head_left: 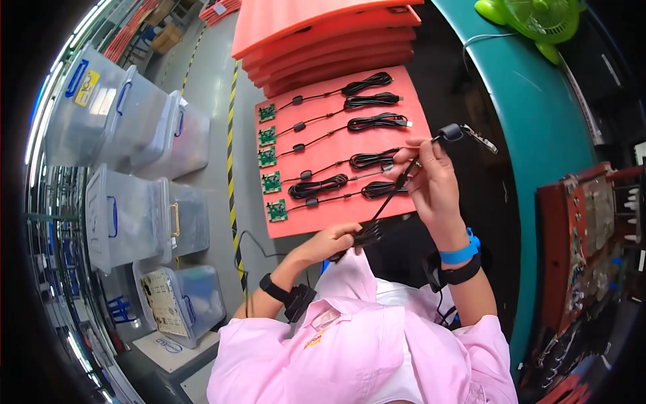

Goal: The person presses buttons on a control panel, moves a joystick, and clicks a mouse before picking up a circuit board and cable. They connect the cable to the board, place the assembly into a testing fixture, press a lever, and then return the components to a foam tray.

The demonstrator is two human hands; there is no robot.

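Between my two hands runs a black cable (388, 205). My left hand (328, 244) is closed around its coiled bundle, just off the near edge of the pink foam sheet (319, 225). My right hand (433, 180) pinches the cable higher up, below a black ferrite core (451, 132). Beyond the core, short wires end in a small part (486, 141) too unclear to name. On the sheet lie several green circuit boards (271, 182), each wired to a cable with a core and a coiled bundle (377, 122). Another coiled cable (317, 187) lies nearer me.
Behind the sheet rises a stack of red foam sheets (330, 40). A green bench (538, 121) with a green fan (542, 20) runs along the right. Clear plastic bins (128, 215) stand at left, past yellow-black floor tape (233, 135). A reddish-brown rack (572, 236) is at right.
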